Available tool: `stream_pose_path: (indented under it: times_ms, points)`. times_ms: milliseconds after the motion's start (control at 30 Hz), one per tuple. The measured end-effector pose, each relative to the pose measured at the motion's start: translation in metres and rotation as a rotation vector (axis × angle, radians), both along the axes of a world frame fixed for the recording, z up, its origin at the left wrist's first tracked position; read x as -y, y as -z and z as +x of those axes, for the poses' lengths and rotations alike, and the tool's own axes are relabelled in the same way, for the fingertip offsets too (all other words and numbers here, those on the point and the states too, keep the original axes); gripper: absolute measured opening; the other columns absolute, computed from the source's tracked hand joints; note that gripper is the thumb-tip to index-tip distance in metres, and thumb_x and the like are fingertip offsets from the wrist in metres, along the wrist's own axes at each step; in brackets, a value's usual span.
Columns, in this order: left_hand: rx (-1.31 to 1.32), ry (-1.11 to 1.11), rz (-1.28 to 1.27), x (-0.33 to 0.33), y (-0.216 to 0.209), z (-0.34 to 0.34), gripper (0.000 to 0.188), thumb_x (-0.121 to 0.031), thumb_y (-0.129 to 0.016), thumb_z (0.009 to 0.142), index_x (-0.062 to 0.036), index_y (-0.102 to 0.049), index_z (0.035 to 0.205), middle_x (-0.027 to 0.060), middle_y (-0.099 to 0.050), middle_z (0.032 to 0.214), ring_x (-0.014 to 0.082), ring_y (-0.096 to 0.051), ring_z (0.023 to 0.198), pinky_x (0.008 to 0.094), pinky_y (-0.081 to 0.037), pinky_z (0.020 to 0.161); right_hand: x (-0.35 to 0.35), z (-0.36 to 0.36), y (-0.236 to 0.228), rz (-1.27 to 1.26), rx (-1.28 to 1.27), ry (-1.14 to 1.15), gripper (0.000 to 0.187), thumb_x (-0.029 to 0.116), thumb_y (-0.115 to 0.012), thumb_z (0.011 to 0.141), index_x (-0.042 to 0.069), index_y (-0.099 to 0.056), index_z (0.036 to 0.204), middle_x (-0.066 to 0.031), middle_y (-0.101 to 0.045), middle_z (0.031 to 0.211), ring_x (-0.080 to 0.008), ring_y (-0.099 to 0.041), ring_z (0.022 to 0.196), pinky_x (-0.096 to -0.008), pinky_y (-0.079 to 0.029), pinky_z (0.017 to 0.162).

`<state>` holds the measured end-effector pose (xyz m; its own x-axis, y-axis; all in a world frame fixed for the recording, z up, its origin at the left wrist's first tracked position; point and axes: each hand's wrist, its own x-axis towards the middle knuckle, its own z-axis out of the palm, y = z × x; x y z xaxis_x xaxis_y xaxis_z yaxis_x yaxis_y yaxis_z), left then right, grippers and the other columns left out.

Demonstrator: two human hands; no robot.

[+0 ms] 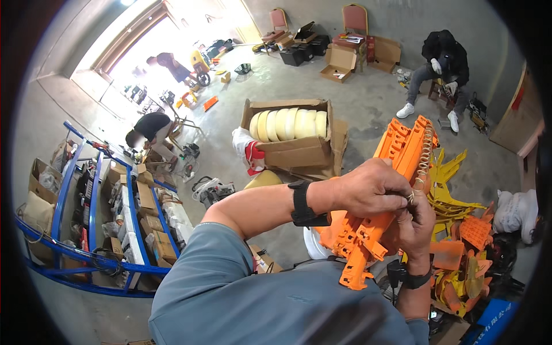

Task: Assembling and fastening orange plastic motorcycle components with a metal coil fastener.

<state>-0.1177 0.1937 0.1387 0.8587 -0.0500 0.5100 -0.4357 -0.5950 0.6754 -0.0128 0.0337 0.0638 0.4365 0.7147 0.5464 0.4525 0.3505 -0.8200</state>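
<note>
One hand, the left [374, 187], closes its fingers on the near end of a spring [426, 152] lying along an orange frame [374, 231] held before the chest. The spring's length looks laid in place; that end appears not yet fastened. The right hand [418, 223] meets it, clamped on what cannot be told. Far right, a blue panel [495, 326] bears white lettering.

near: left hand [374, 187], right hand [418, 227] on part [397, 150] | middle: rolls [282, 125] in big box [294, 154] | left: small boxes [164, 246] in rack [144, 268] | right: pile [474, 230] | back: chairs [355, 19] by wall [414, 23]
</note>
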Motion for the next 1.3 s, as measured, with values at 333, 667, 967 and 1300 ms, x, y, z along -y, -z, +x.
stream_pose_path:
  times_ms: [333, 667, 967, 1300]
  points:
    - [0.014, 0.008, 0.126, -0.004, -0.006, 0.004, 0.009, -0.011, -0.070, 0.080, -0.0031, -0.068, 0.084, 0.0096, -0.063, 0.069, 0.0276, -0.058, 0.061, 0.0377, -0.043, 0.060, -0.001, 0.000, 0.001, 0.105, 0.415, 0.271, 0.025, -0.002, -0.065, 0.072, 0.003, -0.056, 0.095, -0.0141, -0.052, 0.079, -0.0344, -0.056, 0.065, -0.0417, -0.046, 0.056]
    - [-0.034, -0.059, 0.128, 0.006, -0.015, 0.008, 0.005, -0.004, -0.068, 0.073, -0.0024, -0.064, 0.076, 0.0103, -0.059, 0.063, 0.0271, -0.056, 0.056, 0.0355, -0.041, 0.058, 0.005, -0.005, -0.012, 0.069, 0.505, 0.407, 0.025, -0.001, -0.065, 0.069, 0.002, -0.056, 0.092, -0.0120, -0.052, 0.075, -0.0303, -0.056, 0.060, -0.0385, -0.045, 0.051]
    - [-0.028, -0.078, 0.109, 0.012, -0.012, 0.006, 0.005, -0.003, -0.065, 0.072, -0.0005, -0.063, 0.075, 0.0100, -0.059, 0.064, 0.0257, -0.056, 0.058, 0.0349, -0.043, 0.060, 0.000, -0.008, -0.016, 0.054, 0.481, 0.409, 0.018, 0.003, -0.061, 0.073, 0.003, -0.047, 0.085, -0.0124, -0.048, 0.074, -0.0316, -0.057, 0.062, -0.0409, -0.047, 0.053]
    - [-0.024, -0.083, 0.100, 0.007, -0.011, 0.007, 0.008, -0.004, -0.069, 0.074, -0.0011, -0.067, 0.081, 0.0110, -0.063, 0.069, 0.0260, -0.061, 0.062, 0.0351, -0.047, 0.060, -0.006, -0.014, -0.017, 0.006, 0.472, 0.474, 0.018, 0.006, -0.061, 0.073, 0.004, -0.047, 0.085, -0.0121, -0.051, 0.076, -0.0302, -0.058, 0.064, -0.0399, -0.049, 0.055]
